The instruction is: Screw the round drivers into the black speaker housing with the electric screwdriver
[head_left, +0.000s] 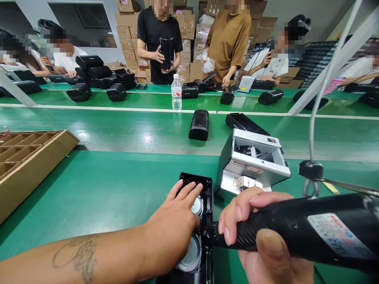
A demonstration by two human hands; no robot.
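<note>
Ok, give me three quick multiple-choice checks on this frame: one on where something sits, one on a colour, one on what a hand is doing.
1. Where does the water bottle stand?
A. On the far side of the green belt, near the white line
B. Inside the cardboard tray
C. On the silver box

2. What colour is the work surface?
A. Blue
B. Green
C. Grey

3. What is the right hand doing?
A. Resting flat and bare on the table
B. Lifting the bottle
C. Gripping the black electric screwdriver

Answers:
1 A, the bottle stands upright across the belt by the white line.
2 B, belt and bench are both green.
3 C, its fingers wrap the tool's barrel, which points at the open speaker housing that the left hand presses down on.
</note>
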